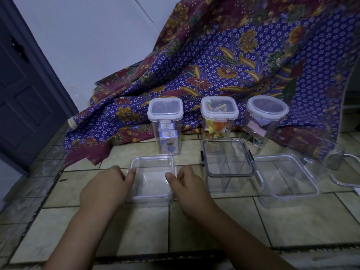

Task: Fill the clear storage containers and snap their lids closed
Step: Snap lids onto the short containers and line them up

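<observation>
A square clear container (152, 178) is placed on the tiled floor (292, 221), with its lid on top. It is held between both hands. The left hand (105, 189) is laid against its left edge, the thumb on the lid's rim, fingers loosely curled. The right hand (187, 187) is laid against the right edge in the same way, thumb tip on the lid. Whether the lid is already snapped shut cannot be told.

Just to the right, a rectangular container with dark-edged lid (228, 164) is seen, and beside it, almost touching, a second rectangular container (286, 178). Little free room is left between these. More clear pieces (339, 164) are found at the far right edge, blurred.

Behind, three tall closed containers are lined in a row: one with small boxes (167, 127), one with colourful pieces (218, 119), one round-lidded jar (265, 121). They stand at the border of a patterned cloth (224, 61).

Open floor is left in front of the hands and on the left side, toward the dark door (25, 90).
</observation>
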